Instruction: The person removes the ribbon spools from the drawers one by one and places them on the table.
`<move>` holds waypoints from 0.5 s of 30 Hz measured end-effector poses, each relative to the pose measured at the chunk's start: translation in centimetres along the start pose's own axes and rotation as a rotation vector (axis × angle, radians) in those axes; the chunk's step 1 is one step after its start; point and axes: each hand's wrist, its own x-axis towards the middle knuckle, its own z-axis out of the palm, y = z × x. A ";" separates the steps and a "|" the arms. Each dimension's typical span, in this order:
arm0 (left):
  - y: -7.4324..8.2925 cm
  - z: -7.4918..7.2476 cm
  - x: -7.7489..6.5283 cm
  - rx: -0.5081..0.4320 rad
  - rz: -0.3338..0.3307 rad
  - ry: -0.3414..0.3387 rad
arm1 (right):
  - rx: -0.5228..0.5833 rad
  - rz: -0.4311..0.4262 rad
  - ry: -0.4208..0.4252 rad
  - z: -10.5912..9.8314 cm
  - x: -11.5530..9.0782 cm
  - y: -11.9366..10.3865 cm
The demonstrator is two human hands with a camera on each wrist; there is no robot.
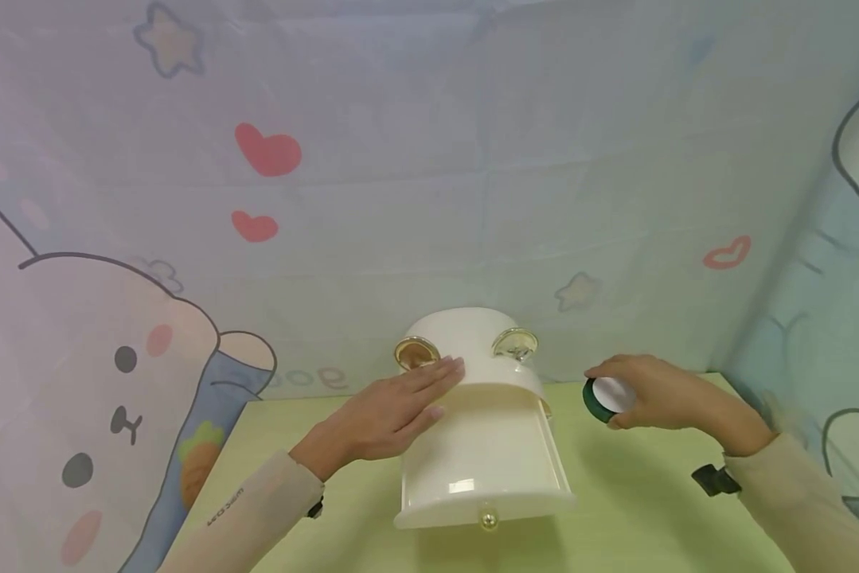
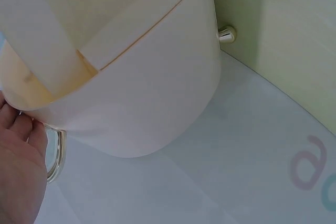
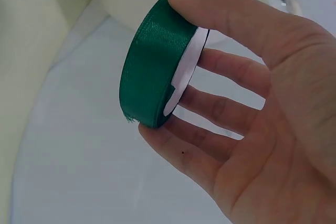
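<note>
A white rounded storage box (image 1: 465,338) with two gold ear-shaped pieces stands on the table, its drawer (image 1: 482,454) pulled out towards me. A small gold knob (image 1: 489,520) sits on the drawer's front. My left hand (image 1: 389,410) rests on the box top with its fingers stretched out, beside the left gold ear (image 1: 415,352). In the left wrist view, those fingertips lie at the edge of the white box (image 2: 142,103). To the right of the box, my right hand (image 1: 661,394) pinches a roll of green ribbon (image 3: 149,66) by its edges, thumb on one side and fingers on the other.
A light green table (image 1: 630,485) lies under the box. Behind it hangs a pale cloth backdrop (image 1: 400,215) printed with hearts, stars and a cartoon animal. A gold foot (image 2: 227,34) of the box shows in the left wrist view.
</note>
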 end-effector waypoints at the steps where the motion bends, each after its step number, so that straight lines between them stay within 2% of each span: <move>1: 0.0 0.0 0.0 -0.002 0.001 -0.001 | 0.002 0.009 -0.003 0.3 0.0 0.3; 15: -0.1 0.1 0.2 -0.013 -0.009 -0.006 | -0.020 0.116 -0.046 5.4 0.0 4.3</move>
